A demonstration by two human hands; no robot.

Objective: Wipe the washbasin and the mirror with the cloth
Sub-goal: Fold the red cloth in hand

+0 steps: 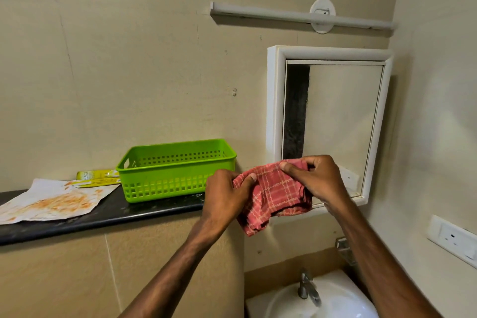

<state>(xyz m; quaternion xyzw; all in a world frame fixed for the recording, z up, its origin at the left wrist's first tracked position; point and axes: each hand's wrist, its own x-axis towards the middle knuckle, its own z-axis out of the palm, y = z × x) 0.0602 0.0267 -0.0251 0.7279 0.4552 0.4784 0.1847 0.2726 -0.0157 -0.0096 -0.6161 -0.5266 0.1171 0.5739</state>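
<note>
A red checked cloth (273, 195) hangs bunched between both hands in front of the mirror's lower left corner. My left hand (224, 195) grips its left edge, thumb on top. My right hand (313, 179) pinches its upper right part. The mirror (340, 121) in a white frame hangs on the wall behind and above the hands. The white washbasin (343, 302) with a metal tap (308, 289) sits at the bottom right, below my right forearm. Neither the mirror nor the basin is touched by the cloth.
A green plastic basket (178, 170) stands on a dark ledge (103, 214) to the left, beside a stained sheet of paper (51, 201) and a yellow packet (99, 178). A tube light (296, 17) is mounted above the mirror. A socket (451, 237) sits on the right wall.
</note>
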